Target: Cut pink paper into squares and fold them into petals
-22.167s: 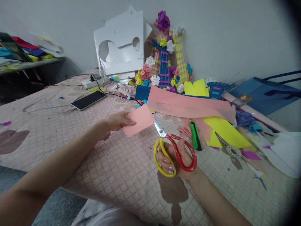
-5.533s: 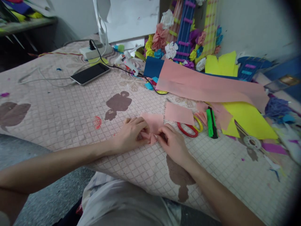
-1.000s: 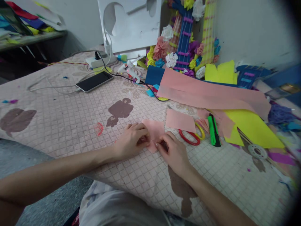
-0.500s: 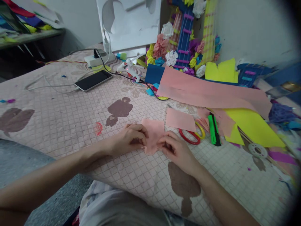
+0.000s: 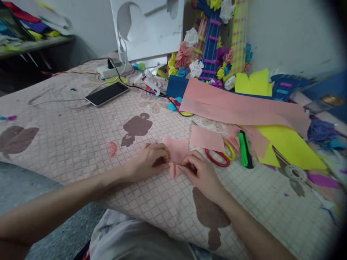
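Note:
A small square of pink crepe-like paper (image 5: 176,148) lies between my hands, its near edge gathered into a fold. My left hand (image 5: 152,159) pinches its left side, thumb and fingers together. On the right side, my right hand (image 5: 199,172) pinches the near corner between thumb and index finger. Just beyond my right hand lies a second pink piece (image 5: 207,138), partly over a pair of scissors with one red handle (image 5: 218,159) and one yellow handle. A green box cutter (image 5: 245,150) rests to the right of the scissors.
A long pink paper strip (image 5: 238,106) and yellow sheets (image 5: 292,146) spread across the right. A white glue gun (image 5: 148,82), a phone (image 5: 107,94) and a power strip (image 5: 114,70) with cables lie at the back. Paper-covered guitar shapes (image 5: 211,43) with paper flowers lean on the wall.
The near edge of the pink square is now folded up more sharply, with a pointed crease showing between my fingertips. My hands have barely shifted.

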`<state>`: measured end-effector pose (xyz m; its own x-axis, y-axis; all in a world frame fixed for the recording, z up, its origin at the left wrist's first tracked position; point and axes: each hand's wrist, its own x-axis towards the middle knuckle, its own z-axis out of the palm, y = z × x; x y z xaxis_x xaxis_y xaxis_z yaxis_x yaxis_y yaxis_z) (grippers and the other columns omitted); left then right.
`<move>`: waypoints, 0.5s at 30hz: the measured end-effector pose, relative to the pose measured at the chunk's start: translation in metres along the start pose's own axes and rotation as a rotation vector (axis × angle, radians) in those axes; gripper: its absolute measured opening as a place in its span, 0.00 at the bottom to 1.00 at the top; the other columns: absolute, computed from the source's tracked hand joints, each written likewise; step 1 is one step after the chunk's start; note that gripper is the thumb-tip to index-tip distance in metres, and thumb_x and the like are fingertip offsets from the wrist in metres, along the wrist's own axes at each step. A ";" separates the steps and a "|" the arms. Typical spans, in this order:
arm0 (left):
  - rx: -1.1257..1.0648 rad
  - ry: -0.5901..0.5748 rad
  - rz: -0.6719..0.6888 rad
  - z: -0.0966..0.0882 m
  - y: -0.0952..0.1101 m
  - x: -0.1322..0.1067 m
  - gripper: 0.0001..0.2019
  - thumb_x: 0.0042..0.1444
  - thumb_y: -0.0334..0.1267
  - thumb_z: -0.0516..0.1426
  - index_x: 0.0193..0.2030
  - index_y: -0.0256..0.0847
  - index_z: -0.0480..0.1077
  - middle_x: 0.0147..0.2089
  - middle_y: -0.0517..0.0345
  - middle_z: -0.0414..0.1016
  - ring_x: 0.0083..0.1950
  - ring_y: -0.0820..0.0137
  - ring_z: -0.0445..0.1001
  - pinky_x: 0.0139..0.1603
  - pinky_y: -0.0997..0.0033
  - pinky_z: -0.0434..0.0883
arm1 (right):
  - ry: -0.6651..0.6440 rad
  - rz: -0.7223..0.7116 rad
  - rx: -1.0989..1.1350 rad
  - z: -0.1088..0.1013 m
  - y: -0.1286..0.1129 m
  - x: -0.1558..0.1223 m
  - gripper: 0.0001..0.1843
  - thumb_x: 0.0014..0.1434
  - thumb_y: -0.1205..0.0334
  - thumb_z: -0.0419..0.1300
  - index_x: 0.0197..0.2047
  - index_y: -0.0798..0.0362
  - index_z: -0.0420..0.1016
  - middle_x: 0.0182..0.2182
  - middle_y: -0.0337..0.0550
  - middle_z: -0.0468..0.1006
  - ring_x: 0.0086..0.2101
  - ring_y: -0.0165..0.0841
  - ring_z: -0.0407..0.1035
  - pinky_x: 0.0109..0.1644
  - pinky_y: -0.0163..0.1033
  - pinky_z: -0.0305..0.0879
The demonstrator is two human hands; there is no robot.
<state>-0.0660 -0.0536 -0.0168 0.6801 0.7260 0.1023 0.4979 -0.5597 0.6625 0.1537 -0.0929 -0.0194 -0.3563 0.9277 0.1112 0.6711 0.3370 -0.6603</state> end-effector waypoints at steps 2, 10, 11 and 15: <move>0.022 0.019 -0.029 0.003 0.002 0.001 0.03 0.55 0.32 0.57 0.31 0.38 0.69 0.41 0.57 0.72 0.44 0.67 0.69 0.48 0.63 0.60 | 0.012 0.020 -0.036 0.001 -0.002 0.000 0.05 0.59 0.67 0.59 0.31 0.52 0.67 0.33 0.38 0.68 0.30 0.29 0.65 0.31 0.35 0.58; 0.040 0.060 -0.087 0.008 0.003 0.003 0.03 0.51 0.33 0.60 0.31 0.38 0.69 0.36 0.59 0.72 0.41 0.68 0.70 0.46 0.63 0.60 | 0.072 0.055 -0.070 0.006 -0.004 0.000 0.06 0.55 0.70 0.61 0.32 0.52 0.67 0.34 0.38 0.69 0.30 0.29 0.65 0.32 0.35 0.58; 0.036 0.062 -0.087 0.008 0.003 0.003 0.03 0.52 0.33 0.60 0.31 0.38 0.69 0.36 0.59 0.72 0.41 0.68 0.69 0.46 0.63 0.60 | 0.074 0.049 -0.070 0.007 -0.004 0.000 0.06 0.56 0.70 0.60 0.31 0.52 0.67 0.34 0.38 0.69 0.30 0.29 0.66 0.32 0.35 0.58; 0.044 0.069 -0.076 0.009 0.005 0.004 0.02 0.55 0.32 0.57 0.31 0.38 0.69 0.37 0.59 0.73 0.42 0.67 0.69 0.46 0.63 0.60 | 0.091 0.032 -0.086 0.008 -0.003 0.000 0.05 0.58 0.68 0.59 0.31 0.52 0.66 0.33 0.38 0.69 0.31 0.29 0.65 0.33 0.36 0.59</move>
<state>-0.0564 -0.0567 -0.0198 0.6011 0.7922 0.1050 0.5708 -0.5175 0.6375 0.1465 -0.0951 -0.0234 -0.2759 0.9478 0.1601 0.7362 0.3155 -0.5987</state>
